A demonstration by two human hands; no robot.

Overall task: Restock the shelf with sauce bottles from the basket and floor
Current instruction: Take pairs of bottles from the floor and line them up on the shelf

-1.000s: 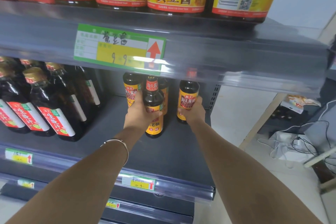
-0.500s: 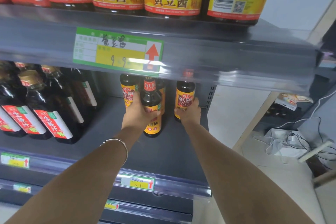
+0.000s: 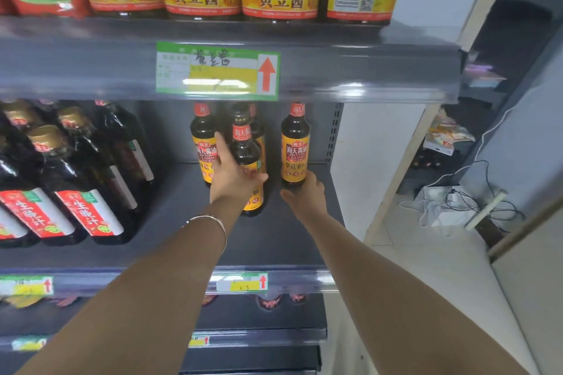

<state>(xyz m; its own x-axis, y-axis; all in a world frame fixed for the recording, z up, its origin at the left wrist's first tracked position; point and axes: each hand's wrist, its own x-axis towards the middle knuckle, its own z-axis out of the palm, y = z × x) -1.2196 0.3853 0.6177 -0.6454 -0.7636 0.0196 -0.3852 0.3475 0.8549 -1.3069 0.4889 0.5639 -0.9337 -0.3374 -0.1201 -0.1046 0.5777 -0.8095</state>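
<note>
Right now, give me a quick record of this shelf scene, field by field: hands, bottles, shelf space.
left hand: open, fingers spread against the front soy sauce bottle
right hand: open, fingertips at the base of the right soy sauce bottle
bottles standing: both upright on the middle shelf, more behind the front one
neighbours: large dark bottles with red labels to the left
free space: bare shelf in front of the soy bottles

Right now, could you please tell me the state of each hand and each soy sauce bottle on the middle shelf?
left hand: open, fingers spread against the front bottle, not gripping
right hand: open, beside the base of the right bottle
front bottle: upright, capped, on the middle shelf
right bottle: upright, capped, standing alone
back left bottle: upright, capped
</note>
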